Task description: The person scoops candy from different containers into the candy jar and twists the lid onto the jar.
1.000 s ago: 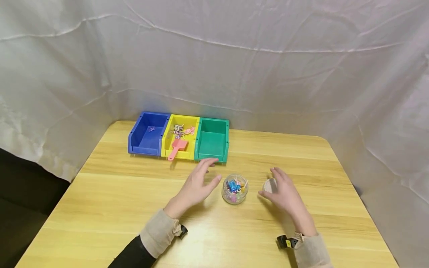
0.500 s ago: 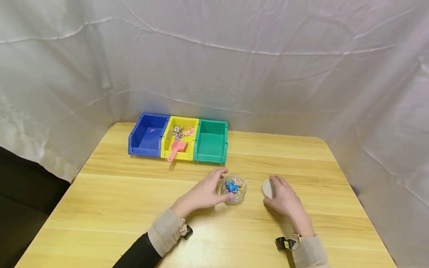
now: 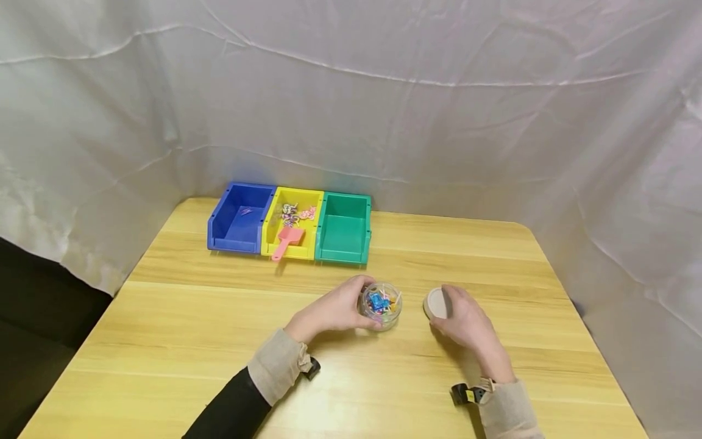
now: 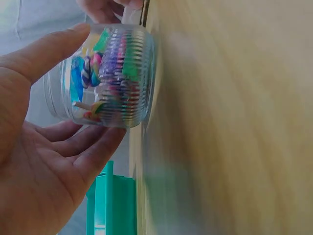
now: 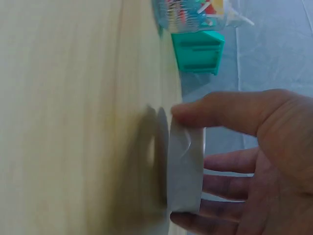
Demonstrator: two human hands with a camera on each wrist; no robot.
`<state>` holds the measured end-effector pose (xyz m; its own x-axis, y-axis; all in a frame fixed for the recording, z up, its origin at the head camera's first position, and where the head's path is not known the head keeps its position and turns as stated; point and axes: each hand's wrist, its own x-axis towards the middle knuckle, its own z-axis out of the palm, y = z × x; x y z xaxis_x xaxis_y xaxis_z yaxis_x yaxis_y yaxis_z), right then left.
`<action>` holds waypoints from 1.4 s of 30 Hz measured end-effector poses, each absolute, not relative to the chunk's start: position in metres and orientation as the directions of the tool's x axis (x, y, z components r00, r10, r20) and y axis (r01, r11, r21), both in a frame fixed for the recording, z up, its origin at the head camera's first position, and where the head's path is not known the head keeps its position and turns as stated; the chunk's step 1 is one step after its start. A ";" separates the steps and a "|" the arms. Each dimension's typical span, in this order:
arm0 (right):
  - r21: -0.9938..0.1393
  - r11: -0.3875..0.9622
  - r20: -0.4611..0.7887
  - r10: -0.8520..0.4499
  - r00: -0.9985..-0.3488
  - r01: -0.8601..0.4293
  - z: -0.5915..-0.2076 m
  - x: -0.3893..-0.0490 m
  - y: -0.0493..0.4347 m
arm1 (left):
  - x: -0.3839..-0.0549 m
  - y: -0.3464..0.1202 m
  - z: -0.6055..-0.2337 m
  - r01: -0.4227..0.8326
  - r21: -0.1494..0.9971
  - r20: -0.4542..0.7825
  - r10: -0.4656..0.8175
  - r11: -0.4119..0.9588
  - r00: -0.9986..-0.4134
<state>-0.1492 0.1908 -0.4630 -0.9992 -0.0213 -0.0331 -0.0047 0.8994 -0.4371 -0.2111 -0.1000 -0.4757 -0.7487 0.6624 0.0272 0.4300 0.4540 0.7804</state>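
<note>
A clear glass jar (image 3: 392,322) stands lidless on the table, holding colourful small candies, with a blue-wrapped piece (image 3: 378,301) on top. My left hand (image 3: 337,310) grips it from the left; in the left wrist view the thumb lies along one side and the fingers along the other. To the jar's right, my right hand (image 3: 468,322) holds a round whitish lid (image 3: 437,302) by its edges between thumb and fingers. Seen in the right wrist view, the lid (image 5: 186,171) is close over the table, casting a shadow beside it.
Joined blue (image 3: 234,246), yellow (image 3: 266,239) and green (image 3: 342,255) bins stand at the table's back left. A pink scoop (image 3: 289,236) lies over the yellow bin's front, near small striped and pink pieces (image 3: 308,213). Grey curtain (image 3: 417,122) hangs behind the table (image 3: 192,341).
My left hand has moved right and closed round the jar. The right hand has taken hold of the lid and shifted it slightly left.
</note>
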 end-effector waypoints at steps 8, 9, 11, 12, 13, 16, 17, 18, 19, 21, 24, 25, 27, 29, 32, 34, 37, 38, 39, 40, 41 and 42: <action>-0.632 0.765 0.104 -0.078 -0.991 -0.127 -0.450 -0.159 0.181 | -0.222 -0.103 -0.476 0.409 0.794 -0.012 0.685 0.449 -0.728; -0.654 0.741 0.130 -0.092 -0.987 -0.155 -0.448 -0.161 0.180 | -0.223 -0.103 -0.476 0.411 0.793 -0.014 0.689 0.449 -0.725; -0.680 0.702 0.184 -0.117 -0.976 -0.213 -0.445 -0.164 0.176 | -0.225 -0.104 -0.476 0.416 0.794 -0.015 0.698 0.443 -0.716; -0.683 0.689 0.211 -0.129 -0.969 -0.240 -0.443 -0.166 0.174 | -0.226 -0.104 -0.476 0.418 0.796 -0.015 0.704 0.439 -0.710; -0.681 0.682 0.238 -0.142 -0.961 -0.269 -0.441 -0.168 0.172 | -0.227 -0.104 -0.474 0.420 0.796 -0.014 0.708 0.435 -0.706; -0.674 0.653 0.300 -0.188 -0.935 -0.347 -0.435 -0.174 0.166 | -0.228 -0.106 -0.473 0.424 0.802 -0.012 0.721 0.421 -0.693; -0.674 0.639 0.313 -0.207 -0.927 -0.370 -0.434 -0.175 0.164 | -0.229 -0.106 -0.473 0.424 0.804 -0.012 0.724 0.417 -0.690; -0.674 0.626 0.324 -0.229 -0.918 -0.394 -0.433 -0.176 0.162 | -0.229 -0.106 -0.473 0.421 0.807 -0.013 0.726 0.413 -0.688; -0.670 0.613 0.333 -0.256 -0.907 -0.419 -0.432 -0.177 0.160 | -0.229 -0.106 -0.474 0.418 0.810 -0.014 0.727 0.411 -0.686; -0.659 0.587 0.349 -0.314 -0.883 -0.470 -0.431 -0.177 0.156 | -0.230 -0.107 -0.475 0.403 0.821 -0.022 0.728 0.405 -0.685; -0.635 0.578 0.339 -0.388 -0.857 -0.513 -0.430 -0.176 0.151 | -0.230 -0.108 -0.479 0.389 0.839 -0.018 0.733 0.381 -0.679; -0.629 0.581 0.325 -0.408 -0.853 -0.517 -0.430 -0.175 0.149 | -0.230 -0.109 -0.479 0.381 0.846 -0.018 0.734 0.374 -0.679; -0.618 0.592 0.292 -0.437 -0.851 -0.517 -0.430 -0.174 0.145 | -0.230 -0.110 -0.481 0.369 0.858 -0.014 0.734 0.358 -0.679; -0.606 0.611 0.260 -0.453 -0.853 -0.509 -0.429 -0.171 0.141 | -0.230 -0.110 -0.483 0.357 0.869 -0.011 0.735 0.342 -0.678; -0.593 0.624 0.236 -0.469 -0.851 -0.508 -0.430 -0.170 0.137 | -0.230 -0.110 -0.483 0.343 0.878 -0.013 0.734 0.334 -0.680; -0.587 0.629 0.227 -0.476 -0.850 -0.509 -0.432 -0.170 0.134 | -0.230 -0.110 -0.483 0.344 0.877 -0.014 0.733 0.336 -0.681; -0.567 0.637 0.223 -0.490 -0.842 -0.521 -0.434 -0.169 0.131 | -0.230 -0.110 -0.483 0.350 0.872 -0.013 0.731 0.342 -0.682; -0.556 0.640 0.225 -0.498 -0.837 -0.530 -0.435 -0.169 0.130 | -0.230 -0.110 -0.483 0.350 0.872 -0.014 0.731 0.343 -0.682; -0.546 0.641 0.227 -0.506 -0.832 -0.539 -0.436 -0.169 0.129 | -0.230 -0.110 -0.483 0.349 0.871 -0.016 0.731 0.344 -0.682; -0.536 0.642 0.229 -0.515 -0.826 -0.548 -0.437 -0.169 0.129 | -0.230 -0.110 -0.484 0.349 0.872 -0.016 0.731 0.344 -0.682; -0.526 0.643 0.230 -0.522 -0.821 -0.556 -0.437 -0.169 0.128 | -0.230 -0.110 -0.484 0.347 0.873 -0.017 0.731 0.343 -0.682; -0.517 0.645 0.230 -0.528 -0.817 -0.563 -0.438 -0.169 0.127 | -0.230 -0.110 -0.485 0.347 0.872 -0.019 0.731 0.346 -0.682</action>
